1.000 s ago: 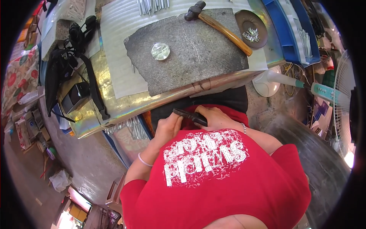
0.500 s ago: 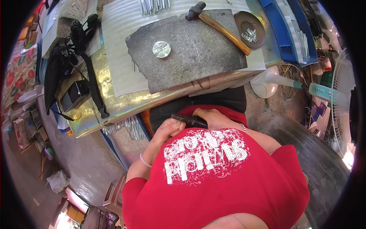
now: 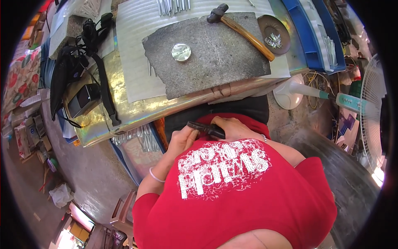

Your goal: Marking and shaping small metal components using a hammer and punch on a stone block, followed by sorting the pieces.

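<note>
In front of my red shirt, below the table's edge, both hands meet at a dark elongated object (image 3: pixel 212 129); its exact kind I cannot make out. My left hand (image 3: pixel 182 140) is closed, fingers pinched at the object's left end. Wrapped over its right end is my right hand (image 3: pixel 237 128), which partly hides it. On the table beyond lies a grey stone slab (image 3: pixel 207 54) bearing a round shiny metal disc (image 3: pixel 181 52). A hammer (image 3: pixel 244 35) with a wooden handle rests across the slab's right side.
A brown dish (image 3: pixel 282 37) with small metal pieces sits right of the hammer. Thin metal rods (image 3: pixel 173 6) lie behind the slab. Blue trays (image 3: pixel 309 37) stand at the right, near a fan (image 3: pixel 369 103). Black straps (image 3: pixel 101 79) and a dark box (image 3: pixel 85 99) occupy the table's left.
The dark object has tilted slightly in my hands, and my left fingers have shifted a little along its end. The table things appear slightly further right as the view moved.
</note>
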`<action>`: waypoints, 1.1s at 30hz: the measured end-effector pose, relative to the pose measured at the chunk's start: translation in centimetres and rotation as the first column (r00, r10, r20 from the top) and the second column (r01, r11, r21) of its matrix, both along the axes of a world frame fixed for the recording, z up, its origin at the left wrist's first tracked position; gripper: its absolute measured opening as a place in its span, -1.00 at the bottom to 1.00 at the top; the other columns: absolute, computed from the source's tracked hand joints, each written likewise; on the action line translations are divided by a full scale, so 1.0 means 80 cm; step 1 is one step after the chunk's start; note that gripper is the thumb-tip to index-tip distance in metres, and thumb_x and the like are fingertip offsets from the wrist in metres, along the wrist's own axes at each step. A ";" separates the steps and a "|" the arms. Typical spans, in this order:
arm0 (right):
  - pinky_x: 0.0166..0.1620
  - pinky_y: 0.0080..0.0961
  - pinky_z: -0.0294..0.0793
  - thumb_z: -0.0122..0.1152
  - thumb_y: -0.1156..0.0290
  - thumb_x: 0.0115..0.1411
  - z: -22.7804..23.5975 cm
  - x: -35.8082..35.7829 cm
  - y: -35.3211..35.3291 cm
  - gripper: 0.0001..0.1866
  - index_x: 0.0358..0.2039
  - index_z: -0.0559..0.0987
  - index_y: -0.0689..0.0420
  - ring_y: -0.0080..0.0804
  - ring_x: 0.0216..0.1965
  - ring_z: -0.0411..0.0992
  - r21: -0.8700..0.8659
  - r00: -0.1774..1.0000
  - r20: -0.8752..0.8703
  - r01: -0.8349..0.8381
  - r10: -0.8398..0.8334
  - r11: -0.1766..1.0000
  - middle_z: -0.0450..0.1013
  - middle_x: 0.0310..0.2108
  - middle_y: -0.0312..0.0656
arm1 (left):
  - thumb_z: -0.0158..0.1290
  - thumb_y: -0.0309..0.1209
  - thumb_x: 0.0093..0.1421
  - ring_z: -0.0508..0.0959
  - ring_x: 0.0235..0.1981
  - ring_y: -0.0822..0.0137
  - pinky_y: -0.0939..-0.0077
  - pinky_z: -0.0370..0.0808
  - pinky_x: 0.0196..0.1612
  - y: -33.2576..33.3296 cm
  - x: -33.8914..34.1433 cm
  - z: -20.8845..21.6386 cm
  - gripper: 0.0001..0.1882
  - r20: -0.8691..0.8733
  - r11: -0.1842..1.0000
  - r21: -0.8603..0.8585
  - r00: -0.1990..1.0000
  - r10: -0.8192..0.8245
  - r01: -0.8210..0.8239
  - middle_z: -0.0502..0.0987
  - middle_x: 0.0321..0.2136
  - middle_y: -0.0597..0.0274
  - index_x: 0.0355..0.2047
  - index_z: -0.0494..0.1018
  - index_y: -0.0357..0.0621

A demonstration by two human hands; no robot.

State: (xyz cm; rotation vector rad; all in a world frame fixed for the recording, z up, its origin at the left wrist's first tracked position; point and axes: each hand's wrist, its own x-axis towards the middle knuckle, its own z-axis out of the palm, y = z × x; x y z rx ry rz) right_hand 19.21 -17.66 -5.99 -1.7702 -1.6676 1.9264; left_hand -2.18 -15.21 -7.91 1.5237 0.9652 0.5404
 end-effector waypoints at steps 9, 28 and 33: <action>-0.15 -0.18 0.39 0.26 0.17 0.00 0.014 -0.004 0.003 -0.52 -0.14 0.39 0.16 0.14 -0.18 0.44 0.042 0.996 -0.058 -0.061 0.063 0.997 0.45 -0.24 0.14 | 0.10 -0.16 0.14 0.11 -0.75 0.68 0.75 0.04 -0.69 -0.022 -0.030 -0.048 -0.63 0.503 0.320 -0.858 0.784 0.364 0.402 0.12 -0.78 0.58 -0.63 0.23 -0.06; -0.15 -0.17 0.39 0.25 0.14 0.01 0.009 -0.012 0.003 -0.53 -0.15 0.40 0.16 0.12 -0.18 0.44 0.068 0.996 0.024 -0.087 0.085 0.994 0.45 -0.25 0.13 | 0.02 -0.42 0.22 0.45 -0.67 0.49 0.56 0.36 -0.61 -0.016 -0.028 -0.024 -0.88 0.012 0.997 -0.068 0.999 -0.033 0.034 0.37 -0.71 0.21 -0.27 0.45 -0.19; -0.13 -0.18 0.39 0.26 0.14 -0.01 0.010 -0.012 0.000 -0.51 -0.13 0.40 0.13 0.12 -0.16 0.44 0.020 0.996 0.019 -0.090 0.090 0.996 0.45 -0.23 0.11 | 0.09 -0.19 0.16 0.20 -0.67 0.69 0.76 0.12 -0.60 -0.008 -0.041 -0.031 -0.66 0.435 0.375 -0.869 0.859 0.270 0.323 0.18 -0.72 0.56 -0.59 0.27 -0.09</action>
